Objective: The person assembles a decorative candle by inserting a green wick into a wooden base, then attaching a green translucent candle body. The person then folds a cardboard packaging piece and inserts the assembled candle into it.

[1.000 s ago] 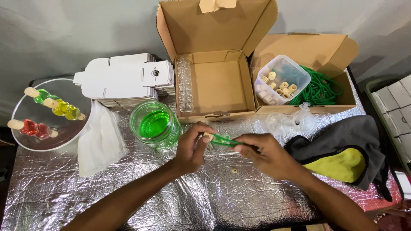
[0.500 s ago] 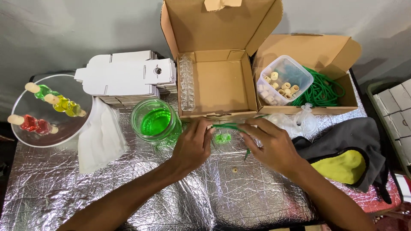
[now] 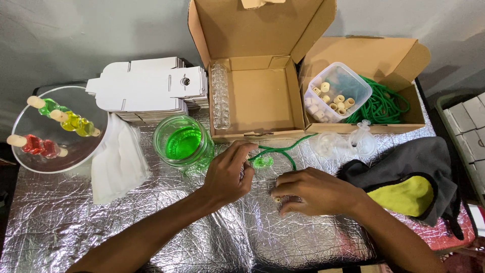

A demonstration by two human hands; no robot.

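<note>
Green tube (image 3: 283,149) lies mid-bench by the open box's (image 3: 257,101) front edge, pinched in the left grip (image 3: 230,174); right grip (image 3: 303,192) closes on a small cork (image 3: 277,200).

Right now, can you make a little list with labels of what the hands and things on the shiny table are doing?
Left hand: grip on small green glass bottle with thin green cord
Right hand: fingertips pinching a small cork on crinkled silver foil
Beside left hand: round glass jar of green liquid
Behind: open cardboard box

Two bare, sleeveless forearms and hands (image 3: 230,174)
</note>
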